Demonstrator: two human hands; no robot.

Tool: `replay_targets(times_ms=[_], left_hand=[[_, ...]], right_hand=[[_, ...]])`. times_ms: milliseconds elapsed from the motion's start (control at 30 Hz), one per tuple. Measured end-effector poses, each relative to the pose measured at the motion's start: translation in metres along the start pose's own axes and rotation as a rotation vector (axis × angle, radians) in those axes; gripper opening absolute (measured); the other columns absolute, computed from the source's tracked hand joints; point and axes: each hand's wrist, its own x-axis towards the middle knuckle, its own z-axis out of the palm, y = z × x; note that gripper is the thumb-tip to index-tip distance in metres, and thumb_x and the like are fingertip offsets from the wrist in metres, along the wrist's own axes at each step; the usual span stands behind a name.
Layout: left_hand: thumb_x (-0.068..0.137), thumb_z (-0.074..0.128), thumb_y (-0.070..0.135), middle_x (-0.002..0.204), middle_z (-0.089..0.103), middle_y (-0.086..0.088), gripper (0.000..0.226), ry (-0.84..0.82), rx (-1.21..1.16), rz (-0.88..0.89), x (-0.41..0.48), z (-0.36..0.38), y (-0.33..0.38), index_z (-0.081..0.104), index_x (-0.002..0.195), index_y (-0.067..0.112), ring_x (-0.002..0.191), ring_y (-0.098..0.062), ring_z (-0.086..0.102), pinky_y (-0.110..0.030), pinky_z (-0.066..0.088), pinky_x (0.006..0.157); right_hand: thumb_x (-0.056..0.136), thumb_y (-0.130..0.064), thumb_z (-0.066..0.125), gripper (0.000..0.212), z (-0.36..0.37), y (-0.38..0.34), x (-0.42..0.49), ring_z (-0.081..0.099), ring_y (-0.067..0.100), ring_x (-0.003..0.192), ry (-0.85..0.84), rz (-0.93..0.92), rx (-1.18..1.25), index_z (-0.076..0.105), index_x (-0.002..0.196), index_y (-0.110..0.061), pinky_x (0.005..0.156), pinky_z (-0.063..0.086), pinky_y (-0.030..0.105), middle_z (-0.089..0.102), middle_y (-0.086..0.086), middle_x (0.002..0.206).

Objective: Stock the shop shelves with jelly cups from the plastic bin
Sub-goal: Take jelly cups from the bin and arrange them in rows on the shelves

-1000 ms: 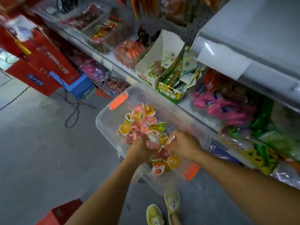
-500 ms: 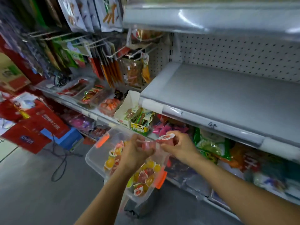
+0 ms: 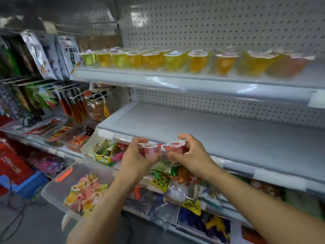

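A: hands?
B: left hand [image 3: 139, 158] fingers curled round a pink jelly cup [image 3: 151, 150]; right hand [image 3: 192, 156] pinches a second pink cup [image 3: 174, 147]. Side by side, at the middle shelf [image 3: 202, 131] front edge.
A: bin?
B: plastic bin [image 3: 52, 188] lower left, mixed cups [image 3: 82, 192] inside.

Your left hand [image 3: 139, 156] and right hand [image 3: 192, 158] meet in front of the middle shelf [image 3: 219, 134], at its front edge. The left jelly cup [image 3: 151, 150] and right jelly cup [image 3: 174, 147] sit side by side between them, one in each hand. Above, a row of jelly cups [image 3: 158, 59] stands along the upper shelf [image 3: 175, 82]. Snack packets [image 3: 177, 184] lie below the middle shelf, under your hands. The plastic bin [image 3: 52, 189], with loose cups [image 3: 84, 192] in it, is low to your left. Hanging packets [image 3: 70, 106] are further left, beside the shelves.
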Motion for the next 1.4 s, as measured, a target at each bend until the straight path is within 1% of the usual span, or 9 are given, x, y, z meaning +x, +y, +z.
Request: replay_targets(times_ms=[100,400,667,800,867,1000,1133,1233,1400], left_hand=[[0.069,0.082,0.043,0.097,0.065,0.005,0.053,0.001,-0.006,0.076,-0.019,0.037,0.045,0.05,0.11,0.035,0.084,-0.015,0.067,-0.039,0.058,0.074],[0.069,0.084,0.033,0.102,0.067,0.007,0.055,-0.091,0.021,0.211,-0.046,0.099,0.171,0.059,0.118,0.029,0.083,-0.013,0.068,-0.04,0.056,0.084],[0.065,0.086,0.042,0.079,0.065,0.007,0.045,-0.186,0.053,0.405,-0.016,0.127,0.259,0.068,0.103,0.026,0.063,-0.006,0.058,-0.023,0.052,0.065],[0.066,0.085,0.04,0.082,0.069,0.004,0.044,-0.204,0.043,0.485,0.013,0.141,0.294,0.067,0.103,0.023,0.069,-0.011,0.064,-0.029,0.056,0.072],[0.062,0.083,0.046,0.081,0.071,0.003,0.047,-0.214,0.028,0.505,0.028,0.144,0.308,0.068,0.1,0.022,0.072,-0.015,0.068,-0.039,0.059,0.076],[0.065,0.084,0.041,0.083,0.072,0.001,0.04,-0.241,0.038,0.513,0.06,0.149,0.327,0.069,0.096,0.021,0.076,-0.02,0.07,-0.044,0.058,0.077],[0.067,0.086,0.036,0.09,0.07,0.0,0.044,-0.266,0.044,0.496,0.089,0.159,0.34,0.066,0.103,0.019,0.08,-0.019,0.07,-0.042,0.059,0.078],[0.071,0.084,0.029,0.087,0.066,0.006,0.046,-0.277,0.061,0.499,0.105,0.17,0.35,0.061,0.11,0.018,0.076,-0.017,0.069,-0.034,0.06,0.07],[0.068,0.085,0.033,0.092,0.065,0.006,0.053,-0.251,0.1,0.525,0.134,0.19,0.366,0.061,0.113,0.022,0.079,-0.016,0.069,-0.038,0.059,0.08]], right_hand=[[0.076,-0.03,0.081,0.074,-0.062,-0.007,-0.032,0.062,0.01,0.101,0.06,-0.039,-0.032,0.041,0.139,-0.024,0.089,0.052,0.027,0.059,0.0,0.121],[0.073,-0.019,0.083,0.053,-0.196,-0.041,-0.086,0.061,-0.003,0.081,0.199,-0.1,-0.058,0.057,0.119,-0.024,0.067,0.046,0.008,0.067,-0.007,0.103],[0.073,-0.011,0.083,0.025,-0.271,-0.078,-0.085,0.068,0.018,0.079,0.436,-0.183,0.022,0.067,0.091,-0.019,0.077,0.055,0.033,0.074,0.007,0.088],[0.076,-0.008,0.08,0.025,-0.299,-0.094,-0.068,0.063,0.001,0.062,0.49,-0.189,0.026,0.063,0.084,-0.024,0.058,0.047,0.008,0.07,-0.002,0.079],[0.075,-0.008,0.081,0.026,-0.312,-0.101,-0.057,0.064,0.003,0.065,0.508,-0.171,0.028,0.064,0.091,-0.019,0.058,0.046,0.005,0.07,-0.002,0.081],[0.075,-0.012,0.082,0.019,-0.338,-0.105,-0.031,0.063,0.012,0.073,0.594,-0.111,-0.061,0.065,0.08,-0.02,0.068,0.046,0.017,0.07,0.0,0.08],[0.075,-0.014,0.081,0.021,-0.359,-0.091,0.001,0.062,0.018,0.073,0.601,0.035,-0.195,0.068,0.09,-0.008,0.069,0.049,0.031,0.073,0.012,0.09],[0.079,-0.025,0.078,0.023,-0.369,-0.077,0.022,0.063,0.017,0.07,0.59,0.1,-0.296,0.069,0.09,-0.008,0.065,0.051,0.03,0.073,0.008,0.084],[0.076,-0.027,0.075,0.023,-0.394,-0.061,0.065,0.063,0.021,0.064,0.59,0.126,-0.358,0.069,0.079,-0.004,0.065,0.055,0.033,0.071,0.011,0.073]])
